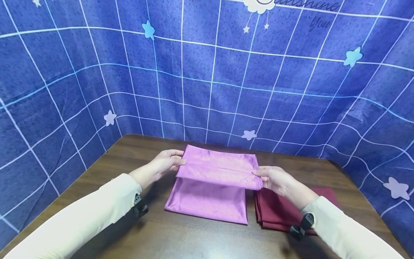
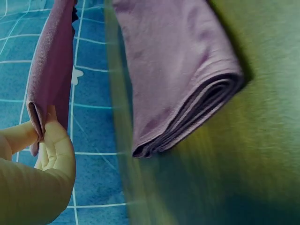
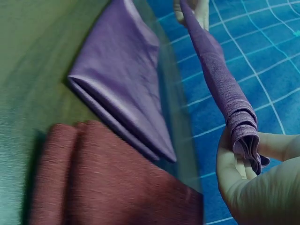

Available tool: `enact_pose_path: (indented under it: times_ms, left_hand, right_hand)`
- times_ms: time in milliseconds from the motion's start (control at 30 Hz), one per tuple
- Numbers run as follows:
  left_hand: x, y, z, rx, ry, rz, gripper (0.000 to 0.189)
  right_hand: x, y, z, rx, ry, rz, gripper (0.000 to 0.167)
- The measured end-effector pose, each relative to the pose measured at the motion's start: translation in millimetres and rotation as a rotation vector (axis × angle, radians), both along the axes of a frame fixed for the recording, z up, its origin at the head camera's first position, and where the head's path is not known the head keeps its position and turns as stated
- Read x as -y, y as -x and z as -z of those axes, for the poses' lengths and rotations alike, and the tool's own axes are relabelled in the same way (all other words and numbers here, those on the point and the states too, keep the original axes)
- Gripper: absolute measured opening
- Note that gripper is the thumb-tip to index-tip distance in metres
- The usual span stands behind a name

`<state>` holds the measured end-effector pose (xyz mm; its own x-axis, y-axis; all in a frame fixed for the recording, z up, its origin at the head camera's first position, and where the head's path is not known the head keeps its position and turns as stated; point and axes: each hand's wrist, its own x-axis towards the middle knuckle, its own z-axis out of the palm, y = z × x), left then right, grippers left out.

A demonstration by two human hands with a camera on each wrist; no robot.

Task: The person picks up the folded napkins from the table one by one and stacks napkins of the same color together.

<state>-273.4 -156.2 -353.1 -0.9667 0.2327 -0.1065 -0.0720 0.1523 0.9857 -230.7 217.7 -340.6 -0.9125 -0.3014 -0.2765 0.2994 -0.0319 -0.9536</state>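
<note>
A folded pink-purple satiny cloth (image 1: 218,166) is held up off the table between both hands. My left hand (image 1: 164,165) pinches its left end between thumb and fingers. At its right end, my right hand (image 1: 279,180) pinches the stacked layers, which show edge-on in the right wrist view as several folds (image 3: 244,133). Below lies another folded pink-purple cloth (image 1: 208,201), flat on the table; its layered edge (image 2: 187,119) faces the left wrist camera. Whether the two purple pieces join anywhere is hidden.
A folded dark red cloth (image 1: 279,212) lies on the brown wooden table (image 1: 181,237), under the right forearm and right of the lower purple cloth. Behind the table hangs a blue curtain (image 1: 200,79) with white grid lines and stars.
</note>
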Motion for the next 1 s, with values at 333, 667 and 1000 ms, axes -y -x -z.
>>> enact_pose_path:
  times_ms: [333,667,1000]
  left_hand:
    - [8.2,-11.9,5.8,-0.005,-0.030,0.020,0.055]
    - [17.5,-20.8,10.3,0.010,-0.020,0.012,0.058]
    - [21.2,-28.7,21.2,0.035,-0.032,0.013,0.057]
  right_hand:
    - [5.1,-10.0,7.0,-0.010,-0.023,-0.011,0.035]
    - [16.1,-20.7,13.9,-0.005,-0.027,0.024,0.034]
    - [20.7,-25.8,22.1,-0.008,-0.062,0.045,0.033]
